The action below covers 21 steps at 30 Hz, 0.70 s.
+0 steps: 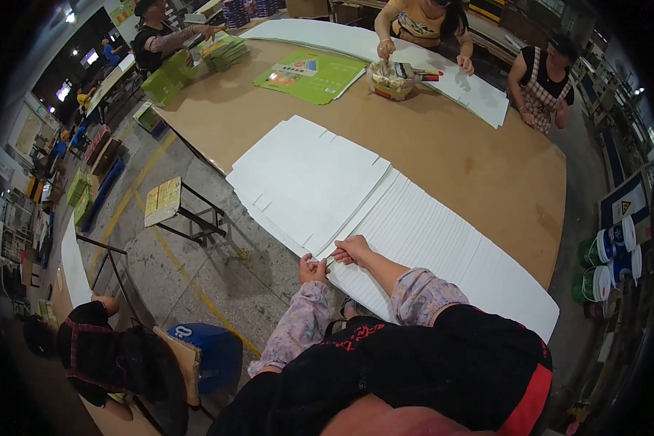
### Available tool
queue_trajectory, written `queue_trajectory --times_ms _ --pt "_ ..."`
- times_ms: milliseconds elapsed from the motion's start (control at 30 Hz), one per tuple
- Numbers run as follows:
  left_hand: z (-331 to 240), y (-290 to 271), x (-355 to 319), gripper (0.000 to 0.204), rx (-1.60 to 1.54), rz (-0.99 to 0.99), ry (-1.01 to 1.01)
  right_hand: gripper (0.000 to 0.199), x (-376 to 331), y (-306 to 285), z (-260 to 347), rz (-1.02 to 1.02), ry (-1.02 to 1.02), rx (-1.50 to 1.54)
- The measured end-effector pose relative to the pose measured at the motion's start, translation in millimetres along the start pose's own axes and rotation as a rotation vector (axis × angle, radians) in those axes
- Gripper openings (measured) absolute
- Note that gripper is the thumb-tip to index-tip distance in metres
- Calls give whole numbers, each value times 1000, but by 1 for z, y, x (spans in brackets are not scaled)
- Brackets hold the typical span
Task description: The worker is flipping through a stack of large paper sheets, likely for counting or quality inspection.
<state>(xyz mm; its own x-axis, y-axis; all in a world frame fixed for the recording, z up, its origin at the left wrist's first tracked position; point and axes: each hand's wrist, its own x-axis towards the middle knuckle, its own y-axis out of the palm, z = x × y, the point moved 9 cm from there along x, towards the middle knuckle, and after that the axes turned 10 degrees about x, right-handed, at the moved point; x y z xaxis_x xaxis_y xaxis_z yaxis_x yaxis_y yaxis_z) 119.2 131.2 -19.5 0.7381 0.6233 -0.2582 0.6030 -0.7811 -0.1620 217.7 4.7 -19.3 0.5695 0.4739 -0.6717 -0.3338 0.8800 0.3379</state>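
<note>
Both hands working table edge; left hand (312, 269) and right hand (352, 251) pinching corner of top white cardboard sheet (312, 182), peeling it off fanned stack (443, 247); fingers clamped on sheet.

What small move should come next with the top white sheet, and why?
Probably slide the top white sheet clear of the fanned stack. Both the left hand and the right hand pinch its near corner at the table edge, and it already lies skewed off the row.
</note>
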Motion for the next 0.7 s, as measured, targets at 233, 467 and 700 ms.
queue_trajectory --times_ms 233,467,700 --pt "1 7 4 42 94 17 39 34 18 -11 2 5 -140 -239" --pt "0 4 12 43 -50 -13 45 24 24 -1 -1 20 9 -12" --pt "-3 5 4 48 -40 -1 19 18 13 -2 2 -25 -47 -35"
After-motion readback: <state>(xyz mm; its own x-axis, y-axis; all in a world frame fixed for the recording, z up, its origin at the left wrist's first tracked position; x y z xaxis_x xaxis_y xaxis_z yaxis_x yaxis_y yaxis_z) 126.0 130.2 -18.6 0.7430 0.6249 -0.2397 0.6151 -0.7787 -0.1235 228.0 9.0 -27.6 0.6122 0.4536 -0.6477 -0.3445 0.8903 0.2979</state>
